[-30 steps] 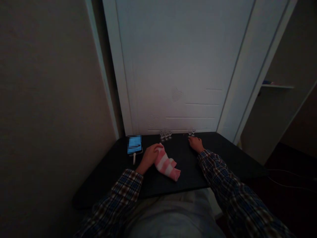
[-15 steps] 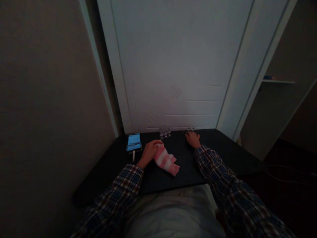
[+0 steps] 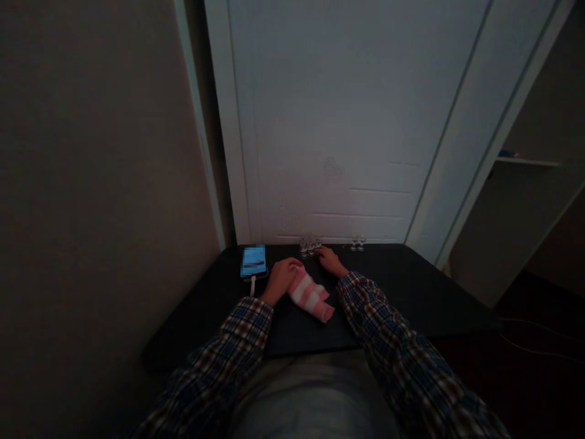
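Two bare hands of mine are positioned over the black tabletop [image 3: 411, 299], each extending from a plaid sleeve. My left hand [image 3: 280, 279] is closed at the upper left end of the pink-and-white striped sock [image 3: 307, 296], with the fabric gripped between thumb and fingers. The sock lies on the tabletop between my forearms, slanting from my left fingers down toward the near right, its cuff end folded into two flaps. My right hand [image 3: 332, 261] is palm down beyond the sock, fingers partly curled and reaching left to the cluster of clear stemmed glasses [image 3: 304, 246]. The fingertips are at the right side of this cluster; I cannot tell whether they grip a glass or only touch one. Two further clear stemmed glasses [image 3: 358, 242] stand upright to the right of my right hand, near the back edge. Left of my left hand lies a smartphone [image 3: 254, 262], screen lit, with a white cable [image 3: 253, 285] at its near end. Behind the tabletop rises a white panel [image 3: 342, 110] bearing hatched hearts and horizontal grooves. On the right, a pale shelf [image 3: 528, 161] projects from the darker wall.
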`<state>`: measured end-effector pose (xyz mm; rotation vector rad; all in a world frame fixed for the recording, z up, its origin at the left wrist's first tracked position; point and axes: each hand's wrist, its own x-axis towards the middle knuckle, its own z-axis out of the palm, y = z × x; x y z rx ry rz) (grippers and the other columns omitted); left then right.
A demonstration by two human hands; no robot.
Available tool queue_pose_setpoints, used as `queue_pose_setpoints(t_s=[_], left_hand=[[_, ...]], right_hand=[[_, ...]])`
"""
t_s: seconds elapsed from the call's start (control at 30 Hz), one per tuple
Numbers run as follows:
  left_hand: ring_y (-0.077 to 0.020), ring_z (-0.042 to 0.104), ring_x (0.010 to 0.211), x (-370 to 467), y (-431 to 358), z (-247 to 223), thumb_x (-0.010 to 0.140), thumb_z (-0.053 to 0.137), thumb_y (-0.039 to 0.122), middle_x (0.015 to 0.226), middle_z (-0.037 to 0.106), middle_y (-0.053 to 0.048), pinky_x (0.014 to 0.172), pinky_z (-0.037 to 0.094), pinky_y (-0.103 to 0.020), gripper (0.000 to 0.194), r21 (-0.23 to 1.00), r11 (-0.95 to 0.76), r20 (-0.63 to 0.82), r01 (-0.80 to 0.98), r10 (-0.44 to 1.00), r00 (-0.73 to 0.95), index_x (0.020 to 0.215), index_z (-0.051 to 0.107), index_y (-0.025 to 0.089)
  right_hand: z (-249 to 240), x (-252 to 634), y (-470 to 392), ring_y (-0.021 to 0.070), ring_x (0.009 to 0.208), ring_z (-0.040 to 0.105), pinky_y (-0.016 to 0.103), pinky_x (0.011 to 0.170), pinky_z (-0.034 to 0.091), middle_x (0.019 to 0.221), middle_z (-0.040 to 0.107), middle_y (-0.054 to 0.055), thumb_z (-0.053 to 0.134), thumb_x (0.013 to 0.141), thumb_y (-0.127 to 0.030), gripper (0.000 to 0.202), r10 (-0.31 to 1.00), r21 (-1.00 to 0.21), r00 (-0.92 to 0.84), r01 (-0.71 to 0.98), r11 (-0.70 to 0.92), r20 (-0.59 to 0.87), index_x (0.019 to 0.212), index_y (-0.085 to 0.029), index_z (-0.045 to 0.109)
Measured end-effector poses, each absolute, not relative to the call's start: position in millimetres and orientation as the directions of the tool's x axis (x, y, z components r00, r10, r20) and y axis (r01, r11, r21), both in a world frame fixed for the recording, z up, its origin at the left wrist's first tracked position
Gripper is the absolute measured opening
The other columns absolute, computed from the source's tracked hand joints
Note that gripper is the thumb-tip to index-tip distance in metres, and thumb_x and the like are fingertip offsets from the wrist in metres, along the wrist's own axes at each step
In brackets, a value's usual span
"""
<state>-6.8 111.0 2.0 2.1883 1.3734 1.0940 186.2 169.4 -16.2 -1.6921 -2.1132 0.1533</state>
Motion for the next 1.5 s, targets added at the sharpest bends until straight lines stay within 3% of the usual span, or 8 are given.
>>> queue_pose_setpoints(t_s=[0.27, 0.43, 0.57, 0.77, 0.97, 1.17, 1.5], left_hand=[[-0.0188, 0.06, 0.094, -14, 112, 3, 0.071, 0.042, 0.012, 0.098, 0.069, -0.003, 0.088, 0.044, -0.029, 0.032, 0.667, -0.474, 0.417, 0.575, 0.877, 0.24, 0.089, 0.068, 0.017], [-0.0195, 0.06, 0.096, -17, 113, 1, 0.071, 0.043, 0.014, 0.1, 0.068, -0.004, 0.088, 0.044, -0.029, 0.032, 0.688, -0.479, 0.416, 0.545, 0.876, 0.244, 0.091, 0.068, 0.017], [-0.0195, 0.06, 0.097, -17, 114, 0, 0.07, 0.044, 0.014, 0.1, 0.068, -0.004, 0.09, 0.044, -0.03, 0.031, 0.703, -0.486, 0.424, 0.52, 0.873, 0.243, 0.09, 0.068, 0.017], [-0.0192, 0.059, 0.098, -17, 115, -1, 0.068, 0.045, 0.011, 0.102, 0.067, -0.004, 0.091, 0.043, -0.031, 0.033, 0.732, -0.485, 0.442, 0.478, 0.872, 0.209, 0.094, 0.065, 0.017], [-0.0178, 0.058, 0.101, -18, 116, -5, 0.067, 0.045, 0.007, 0.108, 0.063, -0.007, 0.089, 0.045, -0.03, 0.039, 0.767, -0.496, 0.455, 0.408, 0.868, 0.2, 0.103, 0.058, 0.015], [-0.0185, 0.061, 0.096, -19, 117, -7, 0.069, 0.048, 0.009, 0.105, 0.064, -0.009, 0.083, 0.048, -0.032, 0.041, 0.798, -0.489, 0.444, 0.353, 0.872, 0.205, 0.11, 0.052, 0.014], [-0.0203, 0.064, 0.086, -14, 110, 3, 0.073, 0.056, 0.029, 0.092, 0.069, -0.007, 0.078, 0.049, -0.03, 0.025, 0.836, -0.463, 0.397, 0.294, 0.881, 0.257, 0.092, 0.063, 0.015]], right_hand=[[-13, 185, 172, 0.0199, 0.122, 0.042, 0.04, 0.098, 0.035, 0.133, 0.047, -0.002, 0.036, 0.079, -0.007, 0.053, 0.962, -0.426, -0.091, 0.883, 0.197, 0.256, 0.124, -0.031, 0.05], [-16, 190, 171, 0.019, 0.119, 0.044, 0.038, 0.099, 0.035, 0.13, 0.049, 0.002, 0.036, 0.078, -0.005, 0.05, 0.951, -0.505, -0.063, 0.836, 0.216, 0.302, 0.119, -0.026, 0.055], [-14, 198, 160, 0.0158, 0.116, 0.046, 0.032, 0.099, 0.034, 0.125, 0.051, 0.005, 0.039, 0.08, -0.009, 0.042, 0.916, -0.575, -0.049, 0.765, 0.291, 0.399, 0.115, -0.022, 0.058], [-5, 209, 120, 0.018, 0.109, 0.05, 0.033, 0.093, 0.039, 0.115, 0.055, 0.007, 0.046, 0.083, -0.024, 0.028, 0.833, -0.649, -0.021, 0.615, 0.447, 0.553, 0.108, -0.02, 0.059], [-11, 194, 92, 0.0149, 0.087, 0.058, 0.028, 0.078, 0.046, 0.095, 0.061, 0.004, 0.054, 0.08, -0.029, 0.018, 0.816, -0.695, -0.107, 0.469, 0.545, 0.568, 0.094, -0.019, 0.059], [-9, 179, 82, 0.0128, 0.074, 0.058, 0.024, 0.067, 0.046, 0.084, 0.062, 0.001, 0.055, 0.08, -0.031, 0.014, 0.812, -0.709, -0.238, 0.399, 0.582, 0.533, 0.086, -0.019, 0.06], [-9, 181, 81, 0.0116, 0.068, 0.053, 0.022, 0.062, 0.04, 0.076, 0.058, -0.001, 0.047, 0.085, -0.029, 0.014, 0.778, -0.613, -0.279, 0.491, 0.62, 0.563, 0.084, -0.019, 0.057]])
